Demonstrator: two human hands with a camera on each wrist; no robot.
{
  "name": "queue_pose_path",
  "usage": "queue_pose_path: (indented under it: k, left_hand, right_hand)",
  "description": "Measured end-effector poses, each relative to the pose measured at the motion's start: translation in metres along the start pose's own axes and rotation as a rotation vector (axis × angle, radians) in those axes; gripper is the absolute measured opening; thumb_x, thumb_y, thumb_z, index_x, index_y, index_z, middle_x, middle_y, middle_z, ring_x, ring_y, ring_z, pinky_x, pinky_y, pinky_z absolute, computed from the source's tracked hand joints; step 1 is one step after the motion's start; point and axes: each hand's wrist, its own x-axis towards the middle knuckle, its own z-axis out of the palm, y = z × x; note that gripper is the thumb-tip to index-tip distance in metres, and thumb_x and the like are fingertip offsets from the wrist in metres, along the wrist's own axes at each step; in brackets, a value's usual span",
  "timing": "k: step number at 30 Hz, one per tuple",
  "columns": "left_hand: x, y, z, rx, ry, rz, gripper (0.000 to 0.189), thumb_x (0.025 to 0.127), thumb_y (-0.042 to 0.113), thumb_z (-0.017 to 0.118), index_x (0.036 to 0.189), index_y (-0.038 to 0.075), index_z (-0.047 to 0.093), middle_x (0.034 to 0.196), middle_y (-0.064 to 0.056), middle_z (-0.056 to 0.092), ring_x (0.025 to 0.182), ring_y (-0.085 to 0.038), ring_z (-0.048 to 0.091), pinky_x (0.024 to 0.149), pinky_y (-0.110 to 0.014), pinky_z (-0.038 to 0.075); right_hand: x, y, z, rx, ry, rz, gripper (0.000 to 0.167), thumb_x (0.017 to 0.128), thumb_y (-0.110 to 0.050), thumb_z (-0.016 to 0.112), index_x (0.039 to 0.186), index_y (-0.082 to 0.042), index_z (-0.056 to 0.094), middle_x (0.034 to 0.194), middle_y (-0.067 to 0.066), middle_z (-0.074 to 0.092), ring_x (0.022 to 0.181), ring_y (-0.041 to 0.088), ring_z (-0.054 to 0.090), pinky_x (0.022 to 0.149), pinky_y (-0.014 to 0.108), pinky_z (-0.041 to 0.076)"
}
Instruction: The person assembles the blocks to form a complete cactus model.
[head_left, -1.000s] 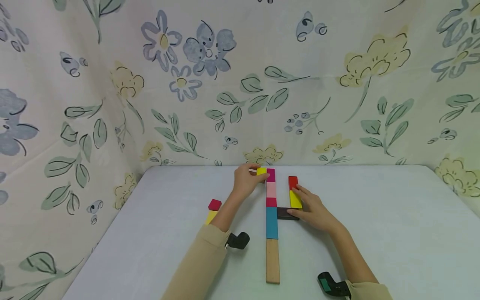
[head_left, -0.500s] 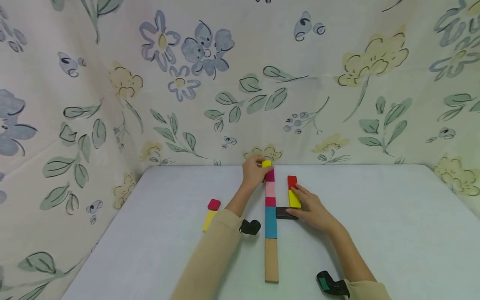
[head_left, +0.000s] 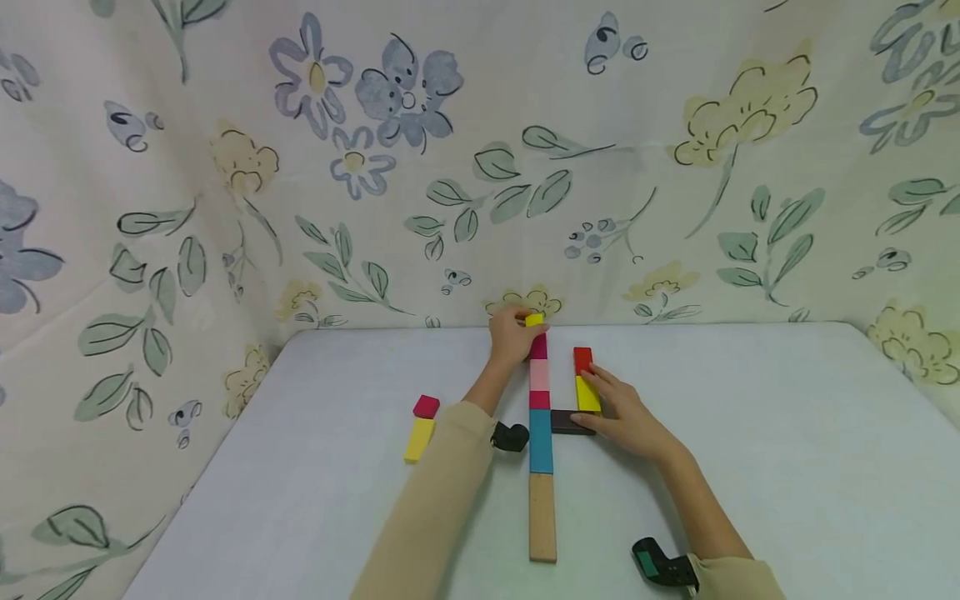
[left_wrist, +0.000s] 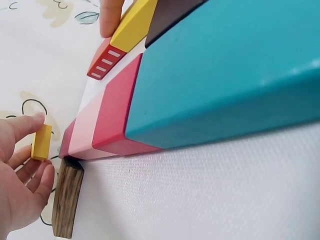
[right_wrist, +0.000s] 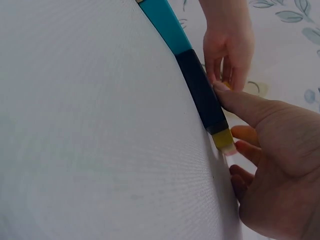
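The left hand (head_left: 512, 335) pinches a yellow cube (head_left: 534, 319) between thumb and fingers at the far end of a row on the bench (head_left: 787, 467), though whether the cube touches the magenta block (head_left: 538, 347) there I cannot tell; a striped block (left_wrist: 68, 200) lies just beside that end. Nearer come pink (head_left: 539, 375), crimson (head_left: 539, 400), blue (head_left: 541, 442) and wooden (head_left: 542, 517) blocks. The right hand (head_left: 626, 417), loosely spread and gripping nothing, has its thumb on the dark block (head_left: 562, 422) beside the blue one and fingertips at the red block (head_left: 582, 361) and yellow bar (head_left: 588, 393) beyond.
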Motion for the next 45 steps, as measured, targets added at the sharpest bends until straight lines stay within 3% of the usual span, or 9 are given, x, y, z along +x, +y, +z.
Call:
queue_pose_path:
  k: [14, 25, 30, 37, 45]
  left_hand:
    - [0.010, -0.003, 0.009, 0.086, -0.011, -0.082, 0.034, 0.095, 0.018, 0.081, 0.125, 0.003, 0.074, 0.126, -0.013, 0.066, 0.116, -0.027, 0.061, 0.089, -0.043, 0.052]
    - [0.016, -0.004, 0.014, 0.064, -0.025, -0.101, 0.037, 0.096, 0.013, 0.080, 0.128, -0.001, 0.071, 0.129, -0.015, 0.067, 0.119, -0.028, 0.062, 0.098, -0.037, 0.058]
    - [0.016, -0.005, 0.015, 0.094, -0.023, -0.084, 0.036, 0.094, 0.013, 0.080, 0.126, -0.002, 0.072, 0.125, -0.014, 0.069, 0.115, -0.026, 0.063, 0.093, -0.034, 0.059]
    - [0.018, -0.008, 0.017, 0.133, -0.049, -0.105, 0.036, 0.095, 0.017, 0.080, 0.126, -0.001, 0.072, 0.127, -0.014, 0.067, 0.122, -0.027, 0.059, 0.096, -0.044, 0.057]
    - [0.019, -0.007, 0.017, 0.170, -0.060, -0.126, 0.028, 0.097, 0.019, 0.078, 0.119, 0.003, 0.074, 0.123, -0.013, 0.067, 0.122, -0.027, 0.056, 0.087, -0.041, 0.056]
  right_hand:
    - [0.002, -0.002, 0.001, -0.003, -0.001, 0.002, 0.075, 0.098, -0.026, 0.075, 0.156, 0.007, 0.042, 0.168, 0.031, 0.027, 0.152, 0.057, 0.023, 0.116, 0.077, 0.029]
    - [0.001, -0.004, 0.000, -0.004, -0.001, 0.004, 0.075, 0.098, -0.027, 0.074, 0.156, 0.007, 0.042, 0.168, 0.031, 0.027, 0.152, 0.057, 0.024, 0.116, 0.077, 0.030]
    - [0.002, -0.003, 0.001, -0.013, 0.001, 0.010, 0.075, 0.098, -0.027, 0.074, 0.157, 0.006, 0.042, 0.168, 0.031, 0.027, 0.152, 0.057, 0.024, 0.116, 0.077, 0.030]
    - [0.001, -0.002, 0.000, -0.009, -0.002, 0.017, 0.075, 0.098, -0.028, 0.074, 0.157, 0.006, 0.042, 0.169, 0.030, 0.027, 0.152, 0.057, 0.023, 0.117, 0.077, 0.029]
    - [0.001, -0.002, 0.000, -0.005, -0.003, 0.012, 0.076, 0.098, -0.028, 0.074, 0.157, 0.007, 0.041, 0.169, 0.030, 0.026, 0.152, 0.057, 0.022, 0.117, 0.077, 0.027]
